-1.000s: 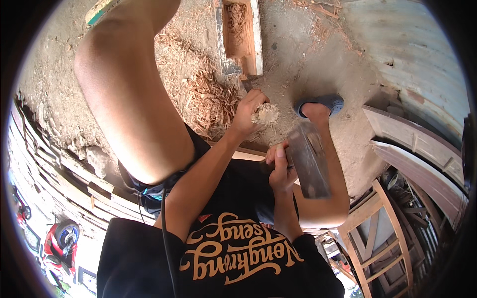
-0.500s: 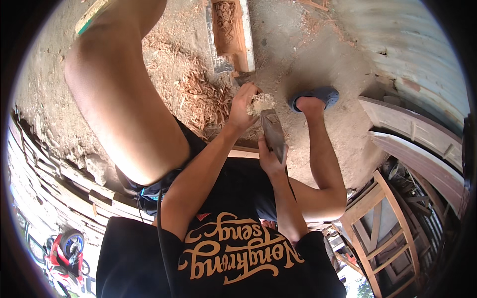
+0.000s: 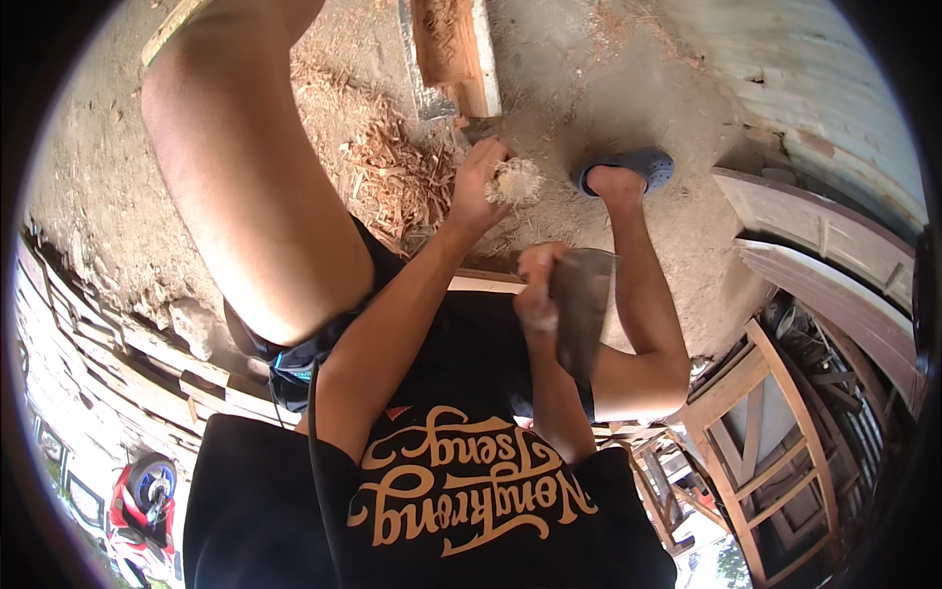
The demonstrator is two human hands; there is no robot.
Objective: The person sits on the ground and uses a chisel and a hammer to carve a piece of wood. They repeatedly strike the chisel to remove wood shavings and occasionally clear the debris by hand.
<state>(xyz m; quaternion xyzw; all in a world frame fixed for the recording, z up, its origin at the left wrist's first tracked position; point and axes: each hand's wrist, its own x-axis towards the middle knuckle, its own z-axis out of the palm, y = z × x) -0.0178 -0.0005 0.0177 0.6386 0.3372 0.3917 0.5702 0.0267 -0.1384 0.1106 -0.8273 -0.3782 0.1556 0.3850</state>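
Note:
My left hand is wrapped round a chisel, whose splayed, frayed handle end faces up toward me. Beyond my fingers, its dark blade reaches the near end of a hollowed wooden beam. My right hand grips a flat, dark, mallet-like block, smeared by motion. That block is apart from the chisel, nearer my body and to the right. Shavings partly cover the hollow of the beam.
Wood shavings are heaped left of my hands. My right foot wears a blue clog. Panels and a wooden frame stand at the right, below corrugated sheeting. A red motorbike is at the lower left.
My right hand has drawn the block back from the chisel's frayed end, toward my body and to the right. The left hand keeps its grip on the chisel.

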